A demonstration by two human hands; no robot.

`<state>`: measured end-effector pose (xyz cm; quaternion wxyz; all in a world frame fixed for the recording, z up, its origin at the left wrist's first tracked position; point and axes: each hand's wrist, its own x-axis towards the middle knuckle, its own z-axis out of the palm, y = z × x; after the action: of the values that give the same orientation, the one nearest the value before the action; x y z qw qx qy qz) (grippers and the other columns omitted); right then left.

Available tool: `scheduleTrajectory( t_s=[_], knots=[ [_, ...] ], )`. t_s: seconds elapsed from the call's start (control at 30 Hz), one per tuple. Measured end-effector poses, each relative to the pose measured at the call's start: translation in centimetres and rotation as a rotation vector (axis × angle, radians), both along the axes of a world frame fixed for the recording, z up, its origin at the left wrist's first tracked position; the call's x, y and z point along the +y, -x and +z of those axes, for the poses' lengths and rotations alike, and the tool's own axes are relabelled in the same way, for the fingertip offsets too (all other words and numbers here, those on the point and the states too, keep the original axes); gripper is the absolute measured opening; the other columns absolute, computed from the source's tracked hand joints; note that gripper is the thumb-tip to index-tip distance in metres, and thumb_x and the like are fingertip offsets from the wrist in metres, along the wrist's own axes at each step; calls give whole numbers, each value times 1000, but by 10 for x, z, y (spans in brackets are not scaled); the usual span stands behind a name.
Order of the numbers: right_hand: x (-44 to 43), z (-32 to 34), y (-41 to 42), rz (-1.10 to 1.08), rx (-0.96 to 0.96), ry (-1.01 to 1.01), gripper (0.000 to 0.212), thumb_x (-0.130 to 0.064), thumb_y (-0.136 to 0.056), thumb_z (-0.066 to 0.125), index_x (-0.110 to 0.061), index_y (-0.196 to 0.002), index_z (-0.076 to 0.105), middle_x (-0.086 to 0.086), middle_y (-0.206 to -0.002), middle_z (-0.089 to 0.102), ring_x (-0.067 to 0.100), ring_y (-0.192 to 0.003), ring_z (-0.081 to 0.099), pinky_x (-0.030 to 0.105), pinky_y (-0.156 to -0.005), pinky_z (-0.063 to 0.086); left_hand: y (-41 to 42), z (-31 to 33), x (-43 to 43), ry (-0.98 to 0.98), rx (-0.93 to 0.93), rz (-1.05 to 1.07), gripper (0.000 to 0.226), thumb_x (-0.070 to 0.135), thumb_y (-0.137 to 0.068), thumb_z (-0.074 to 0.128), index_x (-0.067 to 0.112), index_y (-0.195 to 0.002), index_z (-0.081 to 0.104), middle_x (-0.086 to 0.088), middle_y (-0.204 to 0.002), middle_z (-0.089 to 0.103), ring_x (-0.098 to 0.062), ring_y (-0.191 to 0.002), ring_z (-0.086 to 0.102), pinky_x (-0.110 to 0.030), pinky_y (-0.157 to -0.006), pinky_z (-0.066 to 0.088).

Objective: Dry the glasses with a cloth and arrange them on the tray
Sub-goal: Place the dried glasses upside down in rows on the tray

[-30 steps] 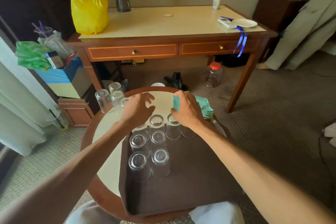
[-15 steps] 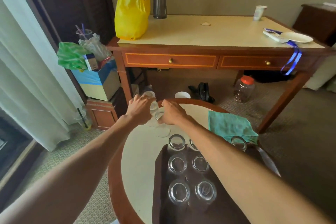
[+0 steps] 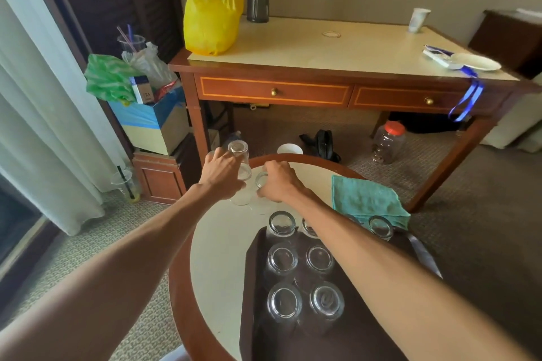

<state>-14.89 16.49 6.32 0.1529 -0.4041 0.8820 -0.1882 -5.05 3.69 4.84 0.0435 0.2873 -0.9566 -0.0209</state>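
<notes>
Tray (image 3: 337,343): inverted glasses (image 3: 282,258) are stood on it in rows.
Cloth (image 3: 366,199): laid just beyond, untouched.
Right hand (image 3: 278,182): fingers are curled round the right glass (image 3: 261,179) on the table (image 3: 217,258).
Left hand (image 3: 221,176): fingers are wrapped round the left glass (image 3: 239,155), bottom up.
Handling: light, rigid, breakable, likely slippery when wet; best gripped round the wall.

Glasses (image 3: 283,258): clear glossy glass. Cloth (image 3: 363,199): teal, soft napped fabric. Tray (image 3: 346,343): dark brown, matt. Desk (image 3: 180,302): polished wood rim, smooth cream top.
</notes>
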Motion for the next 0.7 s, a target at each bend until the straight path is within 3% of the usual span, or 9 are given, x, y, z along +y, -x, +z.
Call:
scheduleTrajectory(
  t_s=[0.13,0.23,0.33,0.5,0.7],
  knots=[
    [9,24,-2,-28,10,81,44,-20,-77,83,-10,-115,63,10,-114,63,26,-98,63,38,-78,58,-13,7,7,-25,-2,33,68,39,-87,78,19,-146,51,-6,-147,53,-26,-137,40,-43,-109,37],
    [25,49,-5,-41,39,127,42,-23,-75,82,-12,-112,63,10,-110,62,26,-95,62,35,-73,56,-26,23,13,-70,47,86,70,45,-83,82,17,-142,57,-7,-143,57,-26,-134,45,-44,-105,45],
    [54,75,-7,-61,62,166,38,-22,-74,81,-13,-108,66,12,-107,65,28,-96,61,32,-71,53,-39,46,27,-101,149,133,71,52,-77,85,18,-135,63,-7,-130,65,-26,-119,54,-43,-93,53],
    [107,119,-13,-78,74,247,39,-23,-75,83,-11,-110,70,8,-102,70,23,-90,65,27,-67,51,-59,92,59,-120,390,161,52,56,-69,87,16,-101,77,-3,-97,74,-19,-81,64,-34,-69,55],
    [165,150,-25,-114,95,345,44,-29,-73,87,-14,-108,64,0,-101,68,17,-88,61,26,-66,46,-73,138,118,-127,552,149,56,63,-68,86,19,-101,73,0,-98,70,-16,-82,61,-32,-67,50]
  ],
)
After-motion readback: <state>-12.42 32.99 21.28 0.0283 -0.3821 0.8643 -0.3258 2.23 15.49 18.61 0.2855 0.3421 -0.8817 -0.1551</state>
